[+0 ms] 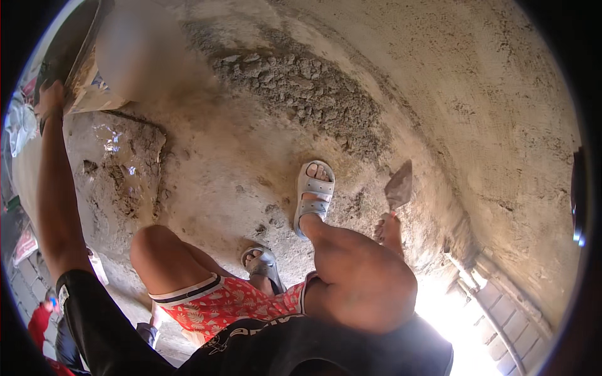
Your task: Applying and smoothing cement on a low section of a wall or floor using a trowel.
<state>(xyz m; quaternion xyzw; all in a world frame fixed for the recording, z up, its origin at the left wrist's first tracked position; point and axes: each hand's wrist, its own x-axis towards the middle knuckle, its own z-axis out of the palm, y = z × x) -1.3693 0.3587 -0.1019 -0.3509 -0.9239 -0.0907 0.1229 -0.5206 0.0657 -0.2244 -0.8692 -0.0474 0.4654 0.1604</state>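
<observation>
Nearest the camera, in the head view, are a black shirt (269, 351) and red patterned shorts (226, 307), with bent knees and grey sandals (313, 191) below. Just right of the farther sandal is a trowel (399, 186), running straight out from the right hand (390, 233), which is closed around its handle. The blade is flat, pointed and dull brown-grey, its tip aimed away from the person. The left hand (51, 100) reaches to the upper left, against the lower edge of a dark, curved-rimmed object (69, 44); how firmly it grips, I cannot tell. Crumbly grey material (307, 88) lies beyond the feet. A pale wall (514, 125) curves along the right, leaving some bare ground (219, 169) between the sandals and a wet-looking patch (119, 169).
</observation>
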